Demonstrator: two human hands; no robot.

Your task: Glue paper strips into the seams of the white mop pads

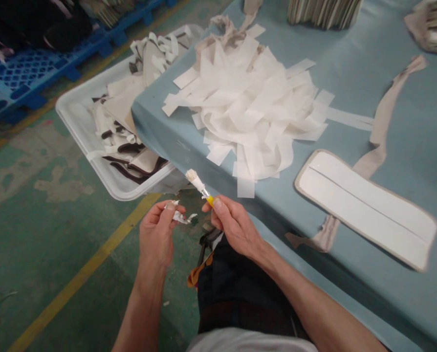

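My right hand is closed around the yellow handle of a small paintbrush, its pale bristles pointing up and to the left. White residue coats the bristles and the metal collar. Just left of it, my left hand pinches a crumpled, torn white scrap, which looks like peeled film or paper. A gap separates the scrap from the brush. Both hands are in the air beside the near edge of the table.
White strips lie heaped on the table. A long white panel rests on a beige fabric strip. Stacked pieces stand at the back. Left of the table, a white bin holds fabric pieces; beyond is a blue pallet.
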